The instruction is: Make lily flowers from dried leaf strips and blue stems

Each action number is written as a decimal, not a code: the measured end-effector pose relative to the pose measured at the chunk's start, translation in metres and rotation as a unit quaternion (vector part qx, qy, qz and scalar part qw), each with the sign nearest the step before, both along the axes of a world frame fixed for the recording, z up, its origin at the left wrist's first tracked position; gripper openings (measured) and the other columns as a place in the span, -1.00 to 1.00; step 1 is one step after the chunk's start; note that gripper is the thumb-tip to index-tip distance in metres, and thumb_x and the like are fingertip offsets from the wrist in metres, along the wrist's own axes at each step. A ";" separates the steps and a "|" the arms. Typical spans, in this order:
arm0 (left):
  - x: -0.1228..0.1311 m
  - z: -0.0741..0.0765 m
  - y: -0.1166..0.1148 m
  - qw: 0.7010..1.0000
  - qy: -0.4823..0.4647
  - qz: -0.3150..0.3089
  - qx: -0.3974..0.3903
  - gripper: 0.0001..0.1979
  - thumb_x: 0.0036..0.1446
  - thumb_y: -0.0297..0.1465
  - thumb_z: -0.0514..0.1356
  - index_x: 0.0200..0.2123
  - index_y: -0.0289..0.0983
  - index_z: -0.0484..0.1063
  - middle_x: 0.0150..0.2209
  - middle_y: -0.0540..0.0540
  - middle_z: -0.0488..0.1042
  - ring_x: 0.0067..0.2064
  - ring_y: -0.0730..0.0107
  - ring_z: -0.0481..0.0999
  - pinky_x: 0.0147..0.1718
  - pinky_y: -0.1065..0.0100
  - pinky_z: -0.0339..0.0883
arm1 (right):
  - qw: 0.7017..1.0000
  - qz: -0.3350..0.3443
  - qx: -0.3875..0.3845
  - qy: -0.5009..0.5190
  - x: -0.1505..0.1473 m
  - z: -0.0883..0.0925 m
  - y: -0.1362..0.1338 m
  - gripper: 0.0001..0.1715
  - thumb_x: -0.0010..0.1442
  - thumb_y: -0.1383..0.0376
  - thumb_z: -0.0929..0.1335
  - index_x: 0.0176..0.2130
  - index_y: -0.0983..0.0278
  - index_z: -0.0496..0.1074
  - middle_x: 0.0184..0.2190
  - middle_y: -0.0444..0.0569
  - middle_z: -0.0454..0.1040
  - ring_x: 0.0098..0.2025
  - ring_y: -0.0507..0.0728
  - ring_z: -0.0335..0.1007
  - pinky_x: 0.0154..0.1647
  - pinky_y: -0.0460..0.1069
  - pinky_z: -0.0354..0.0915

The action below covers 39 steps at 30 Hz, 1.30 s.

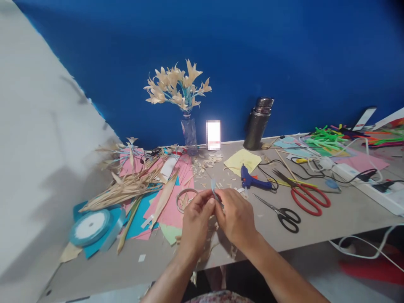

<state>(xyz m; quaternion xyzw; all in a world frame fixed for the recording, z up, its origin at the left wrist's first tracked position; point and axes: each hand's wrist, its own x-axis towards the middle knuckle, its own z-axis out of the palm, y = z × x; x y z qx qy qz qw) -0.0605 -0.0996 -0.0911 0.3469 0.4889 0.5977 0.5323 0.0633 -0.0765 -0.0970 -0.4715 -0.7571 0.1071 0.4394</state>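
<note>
My left hand (197, 212) and my right hand (235, 212) meet above the middle of the table, both closed with fingertips pinched together. Between them sticks up a small piece of light blue ribbon (213, 185); the fingers hide the rest of it. Just left of my left hand lies a roll of clear tape (183, 202), partly covered by that hand. To the right of my right hand rests a blue glue gun (252, 179), and beyond it black-handled scissors (280, 214). Pale husk scraps (205, 166) are scattered behind the hands.
A bottle (189, 134) holds pale husk flowers (179, 82) against the blue wall. At left lie dried husks (126, 185) and a blue ribbon spool (90, 227). A dark flask (259, 124), red-handled scissors (311, 198), a power strip (369, 185) and green pipe cleaners (326, 139) occupy the right.
</note>
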 end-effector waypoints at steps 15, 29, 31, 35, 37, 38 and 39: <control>-0.004 -0.003 0.015 0.958 -0.268 -0.025 -0.101 -0.74 -0.13 -0.37 0.44 -0.50 -0.33 0.41 -0.56 0.02 0.43 -0.54 0.52 0.42 -0.59 0.51 0.26 | 0.983 -0.028 0.018 -0.181 -0.011 -0.012 -0.026 -0.38 0.20 0.40 0.38 0.23 0.32 0.25 -0.06 0.17 0.43 -0.12 0.27 0.47 -0.26 0.09 0.48; -0.049 0.018 0.031 0.964 -0.163 -0.111 -0.176 -0.90 0.15 -0.50 0.20 -0.40 -0.38 0.49 -0.41 -0.21 0.54 -0.45 0.36 0.53 -0.49 0.40 0.46 | 0.969 -0.004 -0.032 -0.245 0.081 0.020 0.032 -0.75 0.31 0.31 0.35 -0.01 0.32 0.46 -0.14 0.13 0.52 -0.05 0.29 0.42 -0.05 0.13 0.35; -0.051 0.026 0.045 0.963 -0.131 -0.129 -0.198 -0.84 0.20 -0.48 0.15 -0.32 -0.43 0.53 -0.38 -0.26 0.56 -0.49 0.39 0.50 -0.52 0.42 0.44 | 0.940 -0.052 -0.070 -0.330 0.101 0.022 0.053 -0.75 0.27 0.32 0.39 -0.05 0.36 0.48 -0.11 0.18 0.51 0.00 0.33 0.40 0.02 0.15 0.31; -0.032 0.039 0.086 0.970 -0.051 -0.131 -0.196 -0.80 0.23 -0.48 0.10 -0.23 -0.44 0.52 -0.50 -0.18 0.51 -0.60 0.48 0.39 -0.67 0.50 0.24 | 0.903 -0.088 -0.122 -0.403 0.118 0.013 0.079 -0.71 0.23 0.33 0.41 -0.05 0.39 0.49 -0.06 0.21 0.49 0.04 0.36 0.37 0.05 0.12 0.25; -0.016 0.041 0.112 0.972 0.038 -0.144 -0.184 -0.80 0.23 -0.45 0.11 -0.24 -0.41 0.51 -0.51 -0.15 0.50 -0.63 0.50 0.36 -0.70 0.51 0.15 | 0.896 -0.086 -0.129 -0.415 0.119 0.008 0.084 -0.69 0.22 0.34 0.40 -0.03 0.39 0.48 -0.04 0.21 0.48 0.04 0.35 0.36 0.04 0.10 0.23; -0.008 0.040 0.126 0.970 0.084 -0.149 -0.171 -0.82 0.22 -0.45 0.11 -0.27 -0.40 0.50 -0.50 -0.15 0.51 -0.62 0.49 0.39 -0.71 0.51 0.11 | 0.894 -0.085 -0.131 -0.420 0.119 0.005 0.085 -0.69 0.22 0.34 0.40 -0.03 0.39 0.48 -0.03 0.21 0.48 0.05 0.34 0.35 0.04 0.10 0.22; 0.001 0.038 0.139 0.972 0.099 -0.145 -0.158 -0.87 0.20 -0.48 0.13 -0.31 -0.39 0.48 -0.47 -0.16 0.52 -0.60 0.48 0.43 -0.71 0.52 0.08 | 0.893 -0.083 -0.132 -0.423 0.119 0.004 0.086 -0.68 0.22 0.32 0.40 -0.03 0.39 0.48 -0.03 0.21 0.48 0.05 0.34 0.34 0.04 0.10 0.21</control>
